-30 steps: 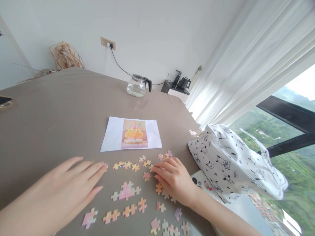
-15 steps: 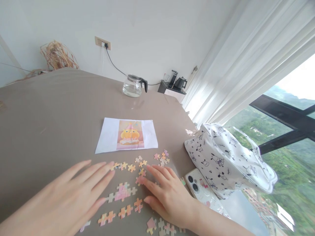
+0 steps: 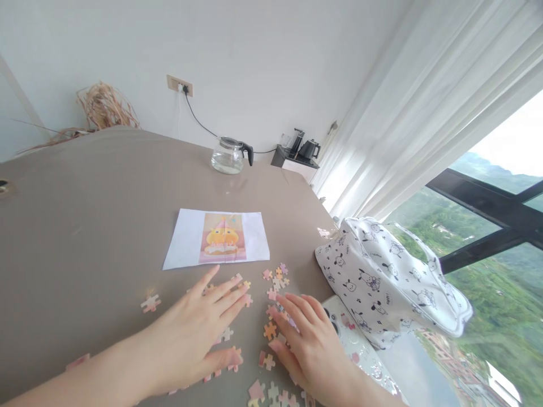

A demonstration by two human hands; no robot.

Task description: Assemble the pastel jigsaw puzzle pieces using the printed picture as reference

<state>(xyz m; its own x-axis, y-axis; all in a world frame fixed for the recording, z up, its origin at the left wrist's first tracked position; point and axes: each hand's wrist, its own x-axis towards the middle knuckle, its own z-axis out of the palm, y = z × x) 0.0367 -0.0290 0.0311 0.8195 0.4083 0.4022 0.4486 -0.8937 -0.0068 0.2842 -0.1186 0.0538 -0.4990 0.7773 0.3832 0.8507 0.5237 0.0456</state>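
My left hand point(image 3: 203, 325) is spread flat and low over small jigsaw pieces, hiding most of the joined ones beneath it. A few poke out past its fingertips, and a grey piece point(image 3: 228, 333) shows under the palm side. My right hand point(image 3: 309, 342) rests on a cluster of loose pieces, fingers stretched and slightly apart; an orange piece point(image 3: 270, 330) lies by its index finger. A pink-and-yellow piece point(image 3: 256, 391) is in a group below. One pale pink piece point(image 3: 150, 303) lies alone on the left. Beyond both hands is a paper sheet point(image 3: 258, 237) with a printed cake-like picture.
A white cartoon-print bag point(image 3: 382, 282) stands on the right, beside a phone in a decorated case point(image 3: 360, 339). Farther back are a glass pot of water point(image 3: 228, 158) and a black kettle point(image 3: 309, 150) on a stand. Dried stalks point(image 3: 106, 107) lie at the back left.
My left hand has moved right, over the joined pieces, uncovering a lone piece on the left. My right hand has shifted slightly right and down, and pieces now lie nearer its fingers.
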